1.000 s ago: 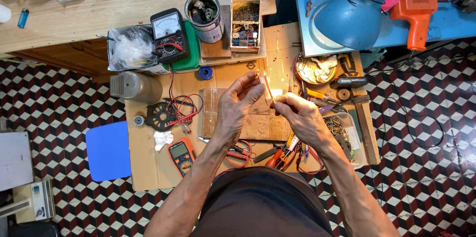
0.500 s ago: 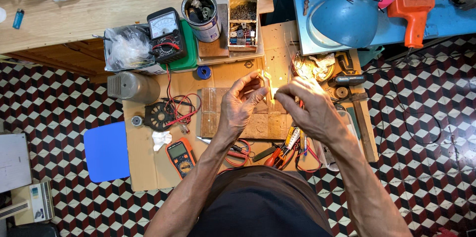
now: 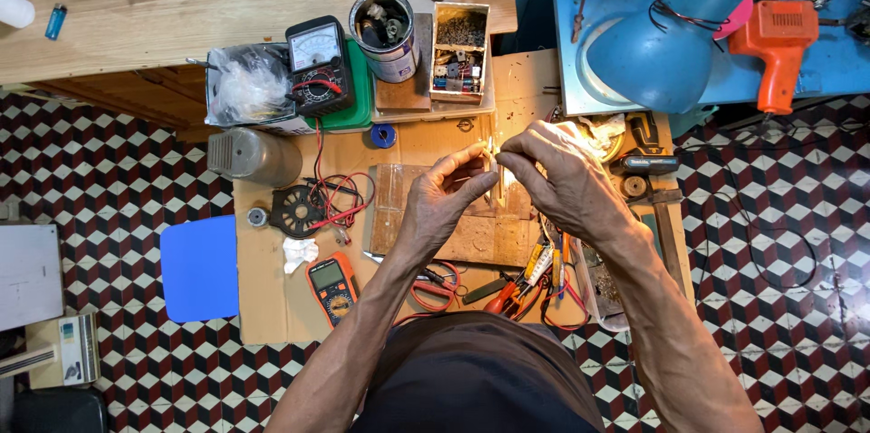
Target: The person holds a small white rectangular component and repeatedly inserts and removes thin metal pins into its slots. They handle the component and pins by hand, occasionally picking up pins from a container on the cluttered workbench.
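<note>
Both my hands are raised over a small wooden work table (image 3: 272, 306). My left hand (image 3: 441, 199) and my right hand (image 3: 555, 181) pinch the same thin pale strip (image 3: 496, 172), held upright between thumb and fingertips at chest height. The strip stands above a worn wooden board (image 3: 399, 206) on the table. What the strip is made of cannot be told.
An orange multimeter (image 3: 333, 287), a black fan part (image 3: 296, 211) with red leads, pliers (image 3: 507, 293), an analog meter (image 3: 317, 64), a tin can (image 3: 384, 22) and a parts box (image 3: 459, 52) surround the board. A blue lamp (image 3: 671, 30) and an orange tool (image 3: 778, 43) sit to the right. A blue stool (image 3: 199, 267) stands left.
My hands have drawn closer together and shifted slightly left; the strip now stands upright between both hands instead of tilted near my right fingers.
</note>
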